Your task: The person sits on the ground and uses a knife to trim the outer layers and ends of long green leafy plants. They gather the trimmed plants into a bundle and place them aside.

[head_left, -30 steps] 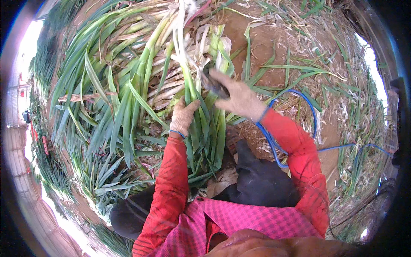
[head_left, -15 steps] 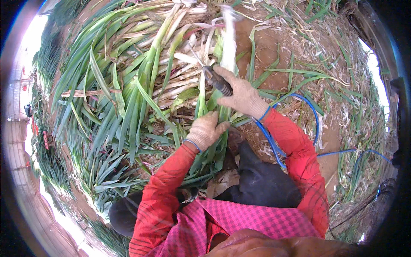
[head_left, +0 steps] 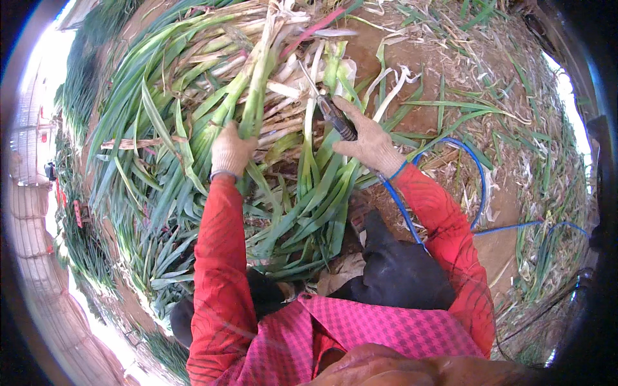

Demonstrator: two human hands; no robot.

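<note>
My right hand (head_left: 368, 138), in a cream knit glove, is closed around the dark grip of an air blow gun (head_left: 336, 118) with a thin metal nozzle pointing away from me. A blue air hose (head_left: 402, 204) runs from its lower end. To the left, my gloved left hand (head_left: 232, 152) is closed on a long green onion (head_left: 259, 80) at the near side of the heap; its pale root end points away. Beneath and around it spreads the heap of green onions (head_left: 164, 103), white stems toward the middle. Loose green onions with long leaves (head_left: 322, 206) lie between my hands.
Brown soil (head_left: 376, 55) and scattered peeled leaves (head_left: 463, 109) cover the ground at the right, where the hose loops across. More green onions (head_left: 84, 103) are piled along the far left. My dark-trousered knee (head_left: 405, 264) is bent close below the leaves.
My left hand has moved left from the leaves near the blow gun onto the heap and grasped a green onion. The whitish stalk before the nozzle is gone from there; my right hand has barely shifted.
</note>
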